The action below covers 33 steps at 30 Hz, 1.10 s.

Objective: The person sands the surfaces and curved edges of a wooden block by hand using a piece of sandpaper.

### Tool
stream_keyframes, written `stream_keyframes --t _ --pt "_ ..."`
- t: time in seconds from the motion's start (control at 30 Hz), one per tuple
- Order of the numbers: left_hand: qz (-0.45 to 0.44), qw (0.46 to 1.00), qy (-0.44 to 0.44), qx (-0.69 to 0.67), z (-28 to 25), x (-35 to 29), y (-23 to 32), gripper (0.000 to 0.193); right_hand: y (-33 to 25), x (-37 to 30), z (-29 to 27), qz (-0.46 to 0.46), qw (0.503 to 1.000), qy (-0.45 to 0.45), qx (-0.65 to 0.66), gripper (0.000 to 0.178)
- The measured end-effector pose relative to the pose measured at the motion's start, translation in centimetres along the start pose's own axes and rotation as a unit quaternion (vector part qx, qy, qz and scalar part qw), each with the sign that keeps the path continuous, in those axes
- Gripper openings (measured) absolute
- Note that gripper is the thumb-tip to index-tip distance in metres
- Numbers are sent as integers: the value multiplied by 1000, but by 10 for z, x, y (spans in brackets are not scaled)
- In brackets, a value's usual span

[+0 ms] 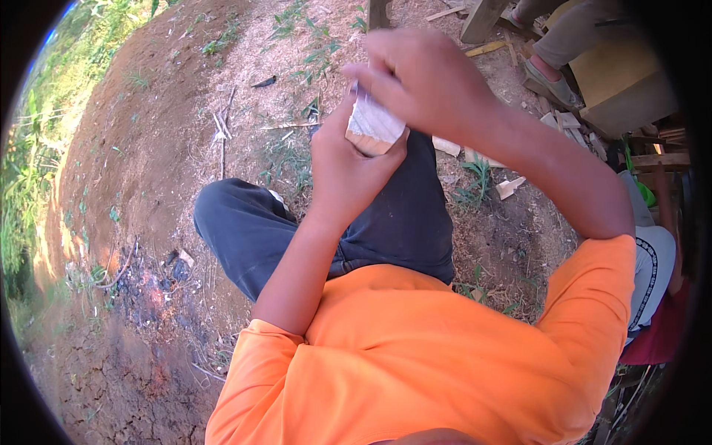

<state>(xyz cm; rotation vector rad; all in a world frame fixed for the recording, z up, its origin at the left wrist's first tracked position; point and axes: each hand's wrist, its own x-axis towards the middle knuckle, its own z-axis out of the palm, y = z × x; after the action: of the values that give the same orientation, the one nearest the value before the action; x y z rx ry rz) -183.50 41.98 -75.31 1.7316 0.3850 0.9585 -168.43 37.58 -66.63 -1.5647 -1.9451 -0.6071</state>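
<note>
A pale wooden block (374, 124) with a flat upper face and a rough near end stands out from my left hand (343, 167). The fingers and thumb of that hand wrap round its sides, above my dark-trousered legs (404, 222). Over the block's far end is my right hand (423, 78), slightly blurred. Its fingers are curled, with one digit stretched toward the left along the block's far edge. What the curled fingers hold, if anything, is hidden. A small dark purplish patch shows at the block's far left corner.
Wood offcuts (508, 188) and shavings lie on the ground. Charred, ashy ground (159, 285) is at left, below thin sticks (224, 133). At the far right are another person's leg (575, 37) by a large timber (630, 100), and a second person's cap (653, 274).
</note>
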Motion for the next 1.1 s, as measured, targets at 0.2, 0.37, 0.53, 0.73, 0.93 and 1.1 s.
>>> stream_keyframes --t 0.2,0.37,0.53,0.73,0.93,1.1 --pt "-2 999 30 -24 9 -1 12 60 50 -1 7 155 983 -83 56 39" --pt "-52 998 4 28 -3 -4 8 81 -6 4 0 -28 999 -29 24 39" --pt "-29 999 26 -29 -22 -10 15 87 81 31 11 196 974 -105 -29 30" --pt "66 971 140 182 -99 -24 -17 95 29 70 58 232 922 -120 286 42" --pt "157 908 199 333 -161 -32 -29 88 8 84 141 225 799 -163 534 56" --pt "147 918 209 304 -166 -31 -43 88 -13 69 160 225 747 -266 567 69"
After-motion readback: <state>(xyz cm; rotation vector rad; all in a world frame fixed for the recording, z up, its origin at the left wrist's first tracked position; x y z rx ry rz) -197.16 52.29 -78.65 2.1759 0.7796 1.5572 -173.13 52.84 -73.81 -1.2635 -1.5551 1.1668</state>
